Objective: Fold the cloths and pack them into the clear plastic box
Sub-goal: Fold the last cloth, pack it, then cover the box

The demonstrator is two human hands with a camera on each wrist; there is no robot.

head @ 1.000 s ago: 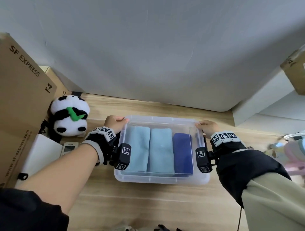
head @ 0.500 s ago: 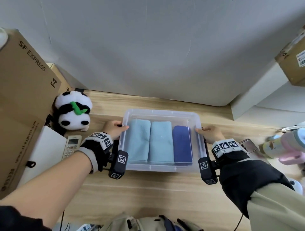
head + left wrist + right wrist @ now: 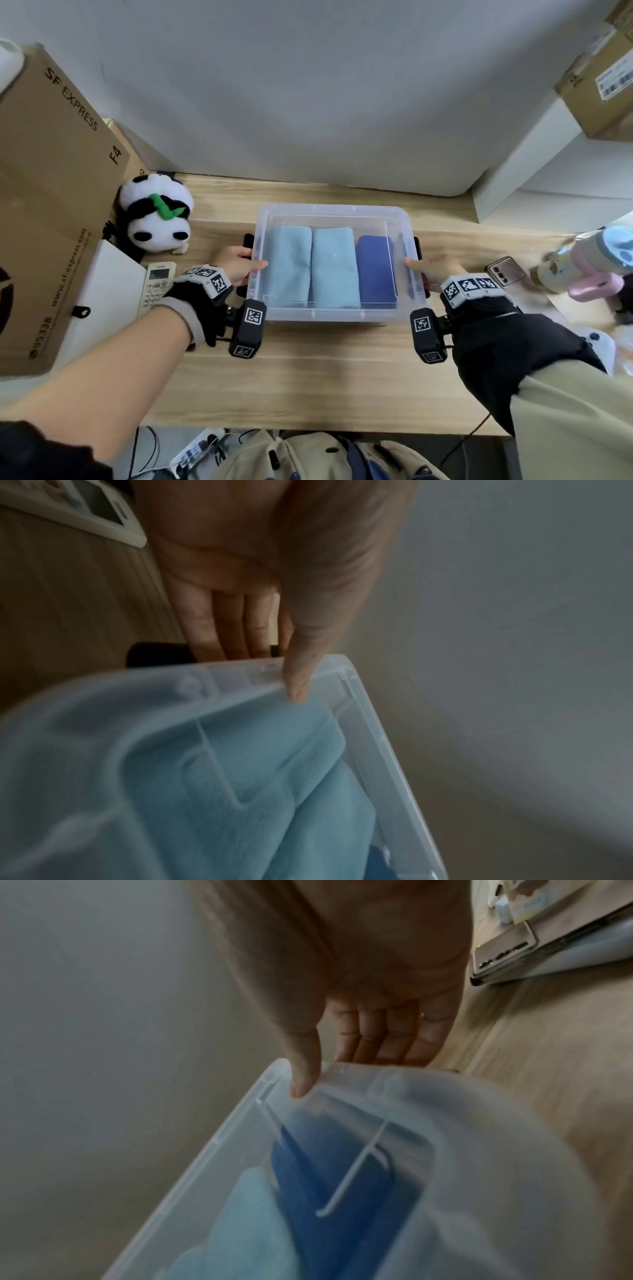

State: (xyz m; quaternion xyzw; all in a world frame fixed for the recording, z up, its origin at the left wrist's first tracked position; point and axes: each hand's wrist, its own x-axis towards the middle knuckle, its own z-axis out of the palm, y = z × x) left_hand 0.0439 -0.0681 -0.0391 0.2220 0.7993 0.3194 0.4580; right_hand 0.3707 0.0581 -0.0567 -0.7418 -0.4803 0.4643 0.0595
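The clear plastic box [image 3: 329,209] sits on the wooden table with its translucent lid on. Inside lie two folded light blue cloths [image 3: 289,265] [image 3: 334,267] and a dark blue cloth [image 3: 375,267], side by side. My left hand [image 3: 239,262] holds the box's left short side, and my right hand [image 3: 431,267] holds the right one. In the left wrist view the left hand [image 3: 298,674] has its thumb on the lid [image 3: 377,750] and fingers down the side. The right wrist view shows the right hand [image 3: 304,1069] gripping the same way above the dark blue cloth [image 3: 308,1177].
A panda plush [image 3: 156,212], a white remote [image 3: 156,286] and a big cardboard box [image 3: 51,171] stand at the left. A phone [image 3: 505,275] and a pastel bottle [image 3: 582,260] lie at the right. The wall rises just behind the box.
The box has moved away from me and lower, toward the table. My hands have slid from its far corners to the middle of its short sides.
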